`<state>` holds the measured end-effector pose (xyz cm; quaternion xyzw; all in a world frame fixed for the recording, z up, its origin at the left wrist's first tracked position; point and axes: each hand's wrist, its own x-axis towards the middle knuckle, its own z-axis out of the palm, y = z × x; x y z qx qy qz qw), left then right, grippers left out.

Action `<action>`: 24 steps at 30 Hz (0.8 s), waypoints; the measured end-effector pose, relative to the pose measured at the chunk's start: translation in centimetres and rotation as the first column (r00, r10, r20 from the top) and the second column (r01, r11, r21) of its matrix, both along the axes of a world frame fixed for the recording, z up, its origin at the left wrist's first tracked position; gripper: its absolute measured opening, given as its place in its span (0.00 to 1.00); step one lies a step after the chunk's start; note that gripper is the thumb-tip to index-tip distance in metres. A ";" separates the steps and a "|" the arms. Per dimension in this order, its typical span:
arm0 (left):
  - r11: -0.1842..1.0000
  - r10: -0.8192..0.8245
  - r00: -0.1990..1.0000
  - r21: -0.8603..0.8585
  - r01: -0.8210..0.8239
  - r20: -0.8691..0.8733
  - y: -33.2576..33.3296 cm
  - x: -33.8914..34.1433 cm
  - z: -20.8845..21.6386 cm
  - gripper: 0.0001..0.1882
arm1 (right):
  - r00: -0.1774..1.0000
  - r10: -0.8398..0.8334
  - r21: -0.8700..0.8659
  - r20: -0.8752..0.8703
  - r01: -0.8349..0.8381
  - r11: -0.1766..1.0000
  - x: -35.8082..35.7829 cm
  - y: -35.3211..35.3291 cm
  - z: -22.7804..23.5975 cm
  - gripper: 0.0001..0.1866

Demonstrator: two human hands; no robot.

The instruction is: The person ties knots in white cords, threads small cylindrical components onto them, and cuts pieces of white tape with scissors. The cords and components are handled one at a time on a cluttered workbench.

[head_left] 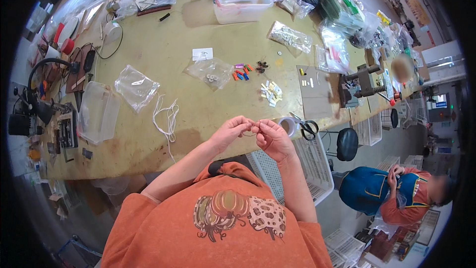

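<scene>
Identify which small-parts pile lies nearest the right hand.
The white-and-yellow pile: it sits closer to the right hand than the multicoloured pile or dark pile.

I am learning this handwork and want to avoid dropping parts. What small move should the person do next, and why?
Probably, the left hand and right hand should move slightly forward over the worktable. They pinch what looks like a thin strand near the worktable's front edge, with a white plastic basket below that edge, so a dropped piece might miss the tabletop.
</scene>
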<state>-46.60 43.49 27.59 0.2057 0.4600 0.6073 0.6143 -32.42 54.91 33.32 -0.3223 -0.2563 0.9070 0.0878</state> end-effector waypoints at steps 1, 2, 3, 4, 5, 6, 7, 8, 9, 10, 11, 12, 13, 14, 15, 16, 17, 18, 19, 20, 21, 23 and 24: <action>1.000 -0.002 0.998 -0.016 0.003 0.068 -0.1 -0.2 0.2 0.09 | 1.000 0.016 0.013 -0.007 -0.016 1.000 -0.1 -0.1 -0.2 0.06; 0.999 -0.004 0.991 -0.032 0.008 0.137 -0.1 -0.3 0.5 0.09 | 0.999 0.032 0.026 -0.014 -0.031 0.999 -0.2 -0.3 -0.3 0.05; 0.999 -0.004 0.979 -0.052 0.015 0.204 -0.2 -0.5 0.7 0.09 | 0.999 0.046 0.035 -0.021 -0.045 0.998 -0.2 -0.5 -0.6 0.05; 0.998 -0.009 0.982 -0.060 0.021 0.188 -0.1 -0.5 0.6 0.09 | 0.999 0.048 0.045 -0.016 -0.047 0.998 -0.2 -0.8 -1.0 0.05; 0.997 -0.016 0.985 -0.068 0.028 0.173 0.0 -0.6 0.4 0.09 | 0.999 0.048 0.055 -0.011 -0.048 0.997 -0.2 -1.0 -1.5 0.05; 0.996 -0.023 0.987 -0.079 0.036 0.161 0.1 -0.6 0.2 0.09 | 0.999 0.048 0.062 -0.004 -0.048 0.997 -0.1 -1.3 -1.9 0.05; 0.994 -0.045 0.994 -0.099 0.055 0.098 0.0 -0.8 0.1 0.09 | 0.998 0.066 0.072 0.011 -0.066 0.995 -0.1 -1.5 -2.1 0.05; 0.990 -0.071 0.997 -0.119 0.075 0.035 0.0 -1.0 0.1 0.09 | 0.996 0.082 0.082 0.025 -0.083 0.993 0.0 -1.8 -2.3 0.05; 0.986 -0.100 0.995 -0.137 0.095 -0.029 0.0 -1.1 0.0 0.10 | 0.995 0.096 0.094 0.039 -0.100 0.991 0.1 -2.0 -2.4 0.06; 0.982 -0.113 0.993 -0.157 0.107 -0.034 0.0 -1.0 -0.1 0.10 | 0.996 0.079 0.073 0.048 -0.082 0.994 0.1 -2.2 -2.3 0.05; 0.977 -0.128 0.991 -0.176 0.119 -0.038 -0.1 -1.0 -0.2 0.10 | 0.997 0.061 0.052 0.056 -0.063 0.997 -0.1 -2.4 -2.2 0.05; 0.973 -0.145 0.988 -0.189 0.134 -0.046 0.1 -1.0 -0.1 0.11 | 0.997 0.040 0.037 0.064 -0.042 0.998 -0.2 -2.4 -2.1 0.05; 0.960 -0.164 0.986 -0.230 0.157 -0.011 0.1 -1.0 0.0 0.11 | 0.999 0.001 0.026 0.054 -0.002 1.000 -0.1 -2.6 -2.6 0.05; 0.946 -0.183 0.983 -0.269 0.182 0.023 -0.2 -0.9 0.2 0.12 | 0.998 -0.040 0.015 0.044 0.039 0.999 0.1 -3.0 -3.5 0.05; 0.931 -0.199 0.978 -0.300 0.207 0.056 -0.2 -0.9 0.5 0.12 | 0.996 -0.079 0.012 0.034 0.079 0.997 0.2 -3.0 -4.0 0.06; 0.922 -0.209 0.974 -0.316 0.225 0.082 0.1 -0.6 0.6 0.13 | 0.994 -0.111 0.008 0.008 0.111 0.994 0.4 -3.1 -4.1 0.08; 0.911 -0.220 0.970 -0.333 0.243 0.108 -0.3 -0.3 0.6 0.13 | 0.992 -0.124 -0.004 -0.017 0.124 0.992 0.4 -3.3 -4.5 0.08; 0.899 -0.238 0.962 -0.343 0.271 0.136 -0.3 0.0 0.6 0.14 | 0.991 -0.130 0.001 -0.021 0.130 0.991 0.6 -3.4 -5.1 0.08; 0.908 -0.233 0.963 -0.324 0.266 0.137 -0.5 0.0 0.6 0.13 | 0.991 -0.132 0.004 -0.026 0.132 0.991 0.9 -3.5 -5.8 0.08; 0.914 -0.229 0.963 -0.309 0.263 0.142 -0.7 -0.2 0.6 0.13 | 0.992 -0.122 0.018 -0.005 0.122 0.992 1.3 -3.6 -6.3 0.08; 0.923 -0.211 0.965 -0.292 0.249 0.157 -0.9 -0.2 0.2 0.13 | 0.994 -0.104 0.027 0.012 0.104 0.994 1.5 -3.6 -6.6 0.08; 0.941 -0.160 0.970 -0.269 0.206 0.185 -1.5 -0.5 -0.7 0.13 | 0.983 -0.152 0.039 0.102 0.148 0.988 1.4 -3.9 -5.4 0.07; 0.934 -0.209 0.960 -0.255 0.252 0.186 -1.8 -1.0 -1.1 0.12 | 0.981 -0.156 0.038 0.116 0.153 0.987 1.6 -4.2 -5.5 0.07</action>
